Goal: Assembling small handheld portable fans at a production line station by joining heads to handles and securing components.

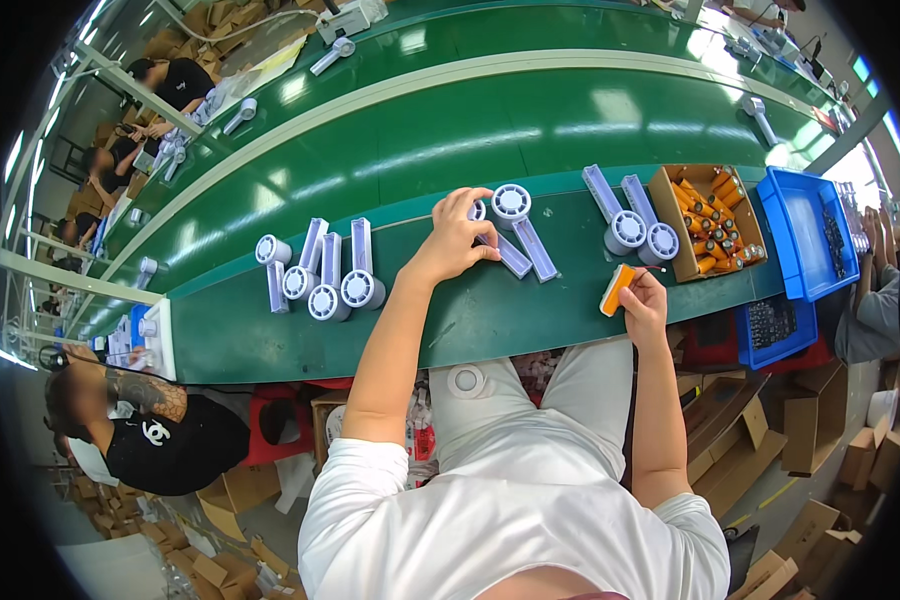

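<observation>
Two-handed in the head view: pinching a boxy, smooth-looking orange battery (615, 292) between thumb and fingers of the right hand (646, 304), near the cardboard box (676, 255). Cupping a lilac plastic casing (510, 258), kinda trough-handled, in the loosely curled left hand (452, 240), beside a matching twin (537, 250). Leaving decent bare room on the glossy green tabletop (555, 312), right to its near edge.

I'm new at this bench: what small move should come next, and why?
Probably bring the orange piece toward the pale fan-shaped part at the left hand: the right hand holds the piece apart from it, the left hand touches the part, and the part's long handle appears open and hollow.
</observation>
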A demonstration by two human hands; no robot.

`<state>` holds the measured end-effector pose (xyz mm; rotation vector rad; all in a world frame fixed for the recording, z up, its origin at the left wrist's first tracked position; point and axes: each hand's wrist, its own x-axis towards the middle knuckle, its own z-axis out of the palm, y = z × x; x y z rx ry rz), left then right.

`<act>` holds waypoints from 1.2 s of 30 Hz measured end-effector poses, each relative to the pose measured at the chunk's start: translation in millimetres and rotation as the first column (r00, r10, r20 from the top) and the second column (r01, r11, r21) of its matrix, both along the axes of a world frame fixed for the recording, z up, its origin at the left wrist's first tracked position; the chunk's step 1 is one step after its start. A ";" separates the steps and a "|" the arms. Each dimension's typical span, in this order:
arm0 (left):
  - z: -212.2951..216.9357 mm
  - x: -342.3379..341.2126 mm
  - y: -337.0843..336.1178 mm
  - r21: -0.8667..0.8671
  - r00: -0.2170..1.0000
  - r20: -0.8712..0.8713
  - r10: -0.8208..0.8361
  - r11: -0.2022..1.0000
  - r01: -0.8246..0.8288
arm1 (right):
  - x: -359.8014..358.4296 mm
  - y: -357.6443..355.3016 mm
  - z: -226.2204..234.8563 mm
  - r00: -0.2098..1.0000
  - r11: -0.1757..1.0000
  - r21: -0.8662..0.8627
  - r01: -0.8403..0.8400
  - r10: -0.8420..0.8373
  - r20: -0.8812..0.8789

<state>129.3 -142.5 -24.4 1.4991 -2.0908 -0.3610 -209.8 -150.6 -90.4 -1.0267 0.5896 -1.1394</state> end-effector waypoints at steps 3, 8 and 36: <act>-1.6 5.9 -0.4 -0.002 0.996 -0.083 -0.013 1.000 0.012 | 0.7 -1.1 -2.1 0.999 1.000 0.003 0.031 -0.031 -0.028; -12.1 14.6 -0.8 -0.026 0.951 -0.306 -0.050 0.999 0.044 | 1.5 -2.0 -1.4 0.998 0.996 0.072 0.056 -0.056 0.005; -51.1 17.2 -12.8 -0.134 0.848 -0.501 0.175 0.952 -0.275 | 174.2 11.8 83.7 0.315 0.692 -0.496 -0.524 -0.384 -0.868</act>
